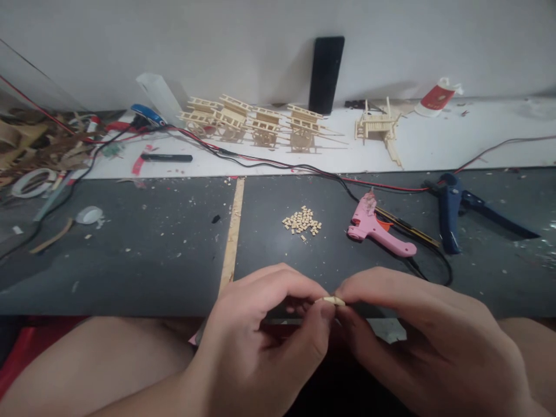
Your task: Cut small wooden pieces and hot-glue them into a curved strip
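Note:
Between my fingertips, near the table's front edge, is a small pale wooden piece. My left hand pinches its left end with thumb and forefinger. My right hand closes on the other end the same way, so the fingertips of both hands almost meet. Fingers cover most of the piece, and its full shape cannot be made out. Beyond the hands, a little pile of short wooden bits lies on the dark grey tabletop. To its right a pink hot glue gun rests on its side.
Blue-handled cutters lie at the right, by a cord. Several miniature wooden carts stand along the white back strip, with another wooden model, a leaning black phone and a tipped red-and-white paper cup. Scraps crowd the left.

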Motion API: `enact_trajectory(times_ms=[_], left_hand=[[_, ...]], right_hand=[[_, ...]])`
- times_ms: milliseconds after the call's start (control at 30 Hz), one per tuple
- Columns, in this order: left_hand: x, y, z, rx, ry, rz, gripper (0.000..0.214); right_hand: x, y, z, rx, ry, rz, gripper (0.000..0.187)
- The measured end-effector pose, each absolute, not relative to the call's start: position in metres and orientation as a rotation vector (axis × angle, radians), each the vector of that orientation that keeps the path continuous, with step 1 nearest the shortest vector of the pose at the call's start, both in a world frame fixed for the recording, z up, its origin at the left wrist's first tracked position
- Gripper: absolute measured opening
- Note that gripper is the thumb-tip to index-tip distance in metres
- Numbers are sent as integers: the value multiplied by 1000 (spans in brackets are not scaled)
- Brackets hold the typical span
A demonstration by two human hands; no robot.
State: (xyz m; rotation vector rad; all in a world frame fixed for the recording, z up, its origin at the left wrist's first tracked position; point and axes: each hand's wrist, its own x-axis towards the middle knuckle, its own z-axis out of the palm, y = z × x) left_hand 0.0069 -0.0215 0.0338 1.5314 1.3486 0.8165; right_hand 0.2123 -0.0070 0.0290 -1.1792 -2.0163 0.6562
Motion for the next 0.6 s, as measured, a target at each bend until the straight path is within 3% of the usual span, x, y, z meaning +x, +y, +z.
enact_trajectory(times_ms=[600], left_hand=[[11, -8, 23, 650, 1169, 674, 29]], right_hand=[[226, -7, 14, -1263, -2011, 596, 7]])
